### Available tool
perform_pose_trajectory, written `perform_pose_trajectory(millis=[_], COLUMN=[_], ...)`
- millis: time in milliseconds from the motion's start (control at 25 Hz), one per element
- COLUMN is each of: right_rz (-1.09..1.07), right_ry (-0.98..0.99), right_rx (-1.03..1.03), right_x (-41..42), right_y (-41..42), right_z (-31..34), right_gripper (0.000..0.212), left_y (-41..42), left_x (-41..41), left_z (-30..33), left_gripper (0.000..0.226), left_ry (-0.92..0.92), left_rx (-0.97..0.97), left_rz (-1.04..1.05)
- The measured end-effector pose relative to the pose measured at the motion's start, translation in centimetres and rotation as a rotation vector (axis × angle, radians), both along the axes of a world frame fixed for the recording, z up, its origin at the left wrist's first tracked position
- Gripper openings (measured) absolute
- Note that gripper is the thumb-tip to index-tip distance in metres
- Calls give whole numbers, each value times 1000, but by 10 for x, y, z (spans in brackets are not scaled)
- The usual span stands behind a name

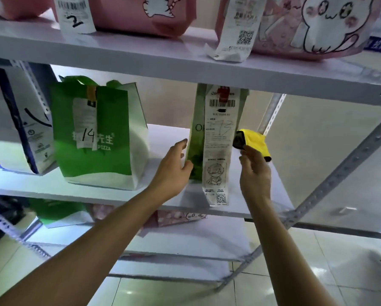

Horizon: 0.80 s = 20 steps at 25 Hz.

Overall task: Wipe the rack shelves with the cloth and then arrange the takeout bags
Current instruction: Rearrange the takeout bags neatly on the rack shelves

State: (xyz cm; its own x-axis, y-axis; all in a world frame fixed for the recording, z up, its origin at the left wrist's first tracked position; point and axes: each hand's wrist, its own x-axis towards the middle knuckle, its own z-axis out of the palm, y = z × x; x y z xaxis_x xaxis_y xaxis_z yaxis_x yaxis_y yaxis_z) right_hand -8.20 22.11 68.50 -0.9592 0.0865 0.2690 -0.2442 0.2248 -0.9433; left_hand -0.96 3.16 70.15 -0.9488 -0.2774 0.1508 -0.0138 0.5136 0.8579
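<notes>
The pale green bag [196, 140] is touched on its left edge by the left grip [176, 166], fingers straight; right of it the yellow cloth [254, 142] is pinched in the right grip [254, 171], above bare shelf [279, 193].

white shelf [26, 184] with a white bag [12, 129], green pizza bag [114, 120], pale-green bag [195, 151]

Left hand [174, 167] touches the narrow green bag [195, 149] on the shelf [264, 193]; right hand [254, 173] grips a yellow cloth [254, 140].
</notes>
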Motion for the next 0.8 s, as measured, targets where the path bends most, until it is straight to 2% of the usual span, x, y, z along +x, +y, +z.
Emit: perform_pose_trajectory(millis=[80,240,440,600,800], right_rz=[90,200,37,-25,-85], right_ry=[-48,-80,-21,-21,-43], right_rx=[-26,-86,-154,-160,-208], right_x=[-10,-19,-10,18,78], right_y=[-8,-19,-16,-12,-21], right_z=[-11,-24,-24,-18,-21], right_gripper=[35,34,11,21,18], left_y=[9,20,27,33,19], left_x=[-14,-27,-6,22,72], left_z=[-8,-11,-14,-11,-10], left_gripper=[57,46,31,29,25], left_ry=[-57,-46,-9,43,14], left_rx=[66,125,109,133,150], left_rz=[45,81,86,44,4])
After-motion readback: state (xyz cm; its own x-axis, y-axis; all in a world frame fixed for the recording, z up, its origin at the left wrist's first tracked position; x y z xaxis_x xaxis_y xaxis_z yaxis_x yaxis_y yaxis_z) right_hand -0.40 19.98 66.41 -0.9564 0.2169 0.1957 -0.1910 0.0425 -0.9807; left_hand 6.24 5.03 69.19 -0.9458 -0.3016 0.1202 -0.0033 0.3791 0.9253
